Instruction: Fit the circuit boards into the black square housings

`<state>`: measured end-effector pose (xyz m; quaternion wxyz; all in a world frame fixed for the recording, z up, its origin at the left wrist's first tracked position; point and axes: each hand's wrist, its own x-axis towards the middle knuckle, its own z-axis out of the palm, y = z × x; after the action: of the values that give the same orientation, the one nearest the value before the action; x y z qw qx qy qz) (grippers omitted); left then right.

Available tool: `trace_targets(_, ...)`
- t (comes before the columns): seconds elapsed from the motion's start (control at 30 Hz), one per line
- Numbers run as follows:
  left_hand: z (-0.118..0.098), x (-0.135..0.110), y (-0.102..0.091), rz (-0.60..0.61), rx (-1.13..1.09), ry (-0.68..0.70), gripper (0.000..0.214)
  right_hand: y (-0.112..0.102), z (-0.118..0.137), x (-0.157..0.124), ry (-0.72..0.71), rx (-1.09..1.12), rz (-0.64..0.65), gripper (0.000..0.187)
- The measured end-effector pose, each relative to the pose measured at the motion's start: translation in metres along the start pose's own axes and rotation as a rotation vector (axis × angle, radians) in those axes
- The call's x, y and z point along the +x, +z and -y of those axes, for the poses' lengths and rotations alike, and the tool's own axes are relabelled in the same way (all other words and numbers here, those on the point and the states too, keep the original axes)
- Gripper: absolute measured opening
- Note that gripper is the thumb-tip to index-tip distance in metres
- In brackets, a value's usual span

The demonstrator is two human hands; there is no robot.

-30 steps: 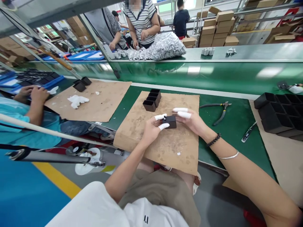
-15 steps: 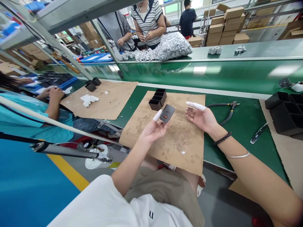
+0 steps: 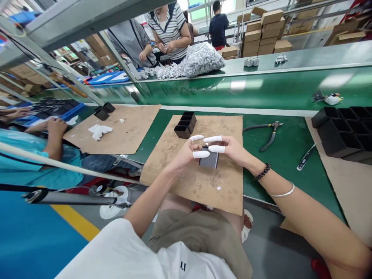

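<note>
A dark grey block (image 3: 209, 161), which looks like a USB charger, is held between my two hands above the brown cardboard sheet (image 3: 223, 128). My left hand (image 3: 184, 154) grips its left side, with white finger covers on the thumb and a finger. My right hand (image 3: 232, 149) is pinched at its top edge, also with white-covered fingertips. A small pale part shows at that top edge between the fingers; what it is, I cannot make out. Behind my left hand stands a row of black open boxes (image 3: 183, 130).
Cutting pliers (image 3: 269, 131) and a slim black-and-silver tool (image 3: 305, 157) lie on the green table to the right. Several black boxes (image 3: 345, 135) stand at the far right. A bag of small silvery parts (image 3: 203, 60) rests beyond. A co-worker (image 3: 43, 141) sits at left.
My right hand has moved left onto the charger, its fingers now pinching. The charger has been tilted and lowered slightly, so its port face no longer shows. The view has shifted a little.
</note>
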<state>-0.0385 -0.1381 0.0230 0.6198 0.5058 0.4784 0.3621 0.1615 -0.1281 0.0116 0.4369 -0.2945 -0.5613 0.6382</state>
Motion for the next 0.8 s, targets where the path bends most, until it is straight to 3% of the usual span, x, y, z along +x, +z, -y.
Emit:
trace_targets(0.27,-0.008,0.016,-0.014,0.374,0.060,-0.080,0.095,-0.001,0.002,0.002,0.012,0.092,-0.076,0.029)
trace_targets(0.4,-0.013,0.022,-0.008,0.448,0.022,-0.099,0.089,0.002,-0.003,0.006,0.048,0.244,-0.233,0.038)
trace_targets(0.5,-0.029,0.042,0.008,0.449,-0.051,0.001,0.070,-0.003,-0.005,0.010,0.106,0.481,-0.389,0.045)
trace_targets(0.57,-0.048,0.071,0.026,0.439,-0.100,0.109,0.059,-0.008,-0.004,0.011,0.158,0.617,-0.488,0.045)
trace_targets(0.67,-0.080,0.136,0.064,0.374,-0.129,0.253,0.057,-0.014,0.000,0.010,0.212,0.672,-0.572,0.042)
trace_targets(0.8,-0.098,0.229,0.115,0.055,-0.028,0.337,0.076,-0.013,0.000,0.010,0.179,0.592,-0.542,0.035)
